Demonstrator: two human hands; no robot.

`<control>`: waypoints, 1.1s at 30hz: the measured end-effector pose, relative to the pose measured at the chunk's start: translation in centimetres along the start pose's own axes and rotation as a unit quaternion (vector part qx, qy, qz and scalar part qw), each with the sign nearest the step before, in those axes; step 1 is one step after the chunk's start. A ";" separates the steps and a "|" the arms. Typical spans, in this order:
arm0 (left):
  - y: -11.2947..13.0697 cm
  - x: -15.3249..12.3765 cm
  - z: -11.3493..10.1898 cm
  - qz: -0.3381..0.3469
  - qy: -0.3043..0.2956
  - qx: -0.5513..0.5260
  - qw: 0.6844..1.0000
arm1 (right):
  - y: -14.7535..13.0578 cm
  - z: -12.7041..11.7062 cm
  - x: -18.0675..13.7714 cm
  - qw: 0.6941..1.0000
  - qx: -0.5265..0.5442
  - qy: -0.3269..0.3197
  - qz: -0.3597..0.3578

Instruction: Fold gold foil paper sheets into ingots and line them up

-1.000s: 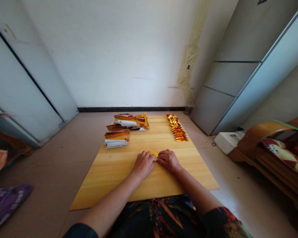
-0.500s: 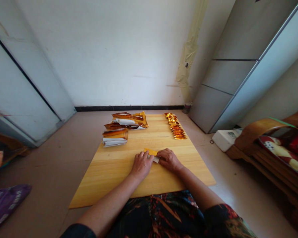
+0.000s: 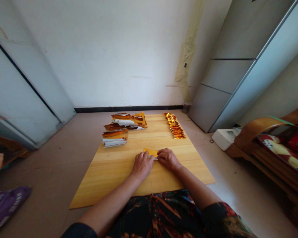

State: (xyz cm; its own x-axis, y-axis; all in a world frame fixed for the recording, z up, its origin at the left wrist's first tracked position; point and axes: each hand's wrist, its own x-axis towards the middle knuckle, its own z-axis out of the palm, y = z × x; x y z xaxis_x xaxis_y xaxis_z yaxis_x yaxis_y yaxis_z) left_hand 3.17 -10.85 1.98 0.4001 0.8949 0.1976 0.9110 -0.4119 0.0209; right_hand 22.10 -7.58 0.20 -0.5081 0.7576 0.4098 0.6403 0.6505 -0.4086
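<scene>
A small sheet of paper [image 3: 150, 151], gold-yellow on one face and whitish on the other, lies on the wooden board [image 3: 109, 178] in front of me. My left hand [image 3: 143, 164] has its bent fingers pressed on the sheet's near left edge. At its right end, the fingers of my right hand [image 3: 168, 159] are curled and pinch the paper. A thin whitish strip shows between the two hands; my fingers hide the rest of that near edge.
Stacks of gold-and-white paper sheets [image 3: 114, 137] lie at the board's back left. A row of shiny folded gold pieces [image 3: 175, 126] runs along the back right. Beyond stand a wall [image 3: 109, 66], a grey fridge [image 3: 213, 96] and a wooden seat [image 3: 248, 142].
Less of the whitish strip shows between my hands than before, its near edge now narrower. My fingers have shifted slightly; both hands stay on the sheet.
</scene>
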 end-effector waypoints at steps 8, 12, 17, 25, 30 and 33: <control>0.5 -0.1 0.0 -0.038 0.019 -0.029 0.999 | -0.7 -0.6 1.0 0.998 0.011 -0.027 0.063; 0.5 0.0 -0.1 -0.057 0.022 -0.059 0.996 | -1.4 -0.8 1.6 0.992 -0.022 -0.052 0.116; 0.4 0.1 -0.1 -0.087 0.022 -0.086 0.992 | -1.8 -0.8 2.2 0.981 -0.050 -0.082 0.171; 0.8 0.4 0.0 -0.130 0.014 -0.101 0.986 | -2.3 -0.7 2.6 0.969 -0.089 -0.104 0.205; 1.1 0.7 0.0 -0.141 0.001 -0.089 0.986 | -2.5 -0.8 2.6 0.969 -0.082 -0.103 0.210; 1.1 0.6 0.1 -0.135 0.009 -0.084 0.987 | -2.6 -0.8 2.6 0.968 -0.070 -0.095 0.220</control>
State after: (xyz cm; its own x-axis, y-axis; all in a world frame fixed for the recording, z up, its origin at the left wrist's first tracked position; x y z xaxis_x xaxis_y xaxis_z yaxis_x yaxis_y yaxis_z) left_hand 4.43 -10.72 2.04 0.1417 0.9734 0.1800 0.9543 -0.1827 0.2367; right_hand 19.59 -7.36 2.96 -0.2561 0.9649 0.0584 0.8841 0.2582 -0.3895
